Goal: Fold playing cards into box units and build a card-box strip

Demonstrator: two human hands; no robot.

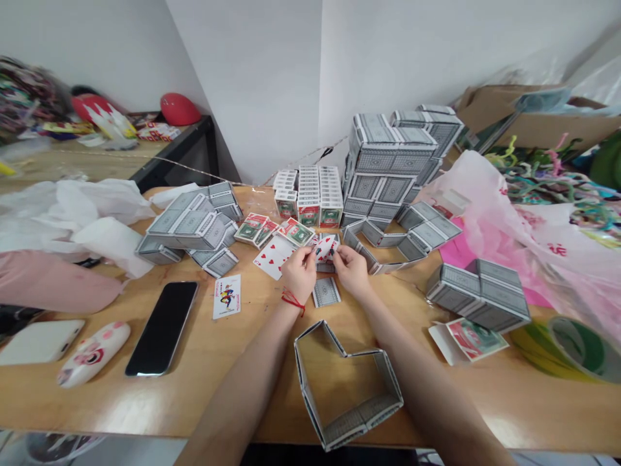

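A heart-suited playing card is pinched between the left hand and the right hand, above the table. From this card, a face-down card is located at 6 o'clock, a folded-card frame farther out at 6 o'clock, and a joker at 8 o'clock.

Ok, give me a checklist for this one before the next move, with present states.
1. Held card gripped by left hand and right hand: ok, both pinch it.
2. Crease in that card: cannot tell, too small.
3. Area beside left hand free of loose cards: not ok, a hearts card lies there.
4. Phone apart from both hands: ok.
5. Nearest card frame resting on table: ok.
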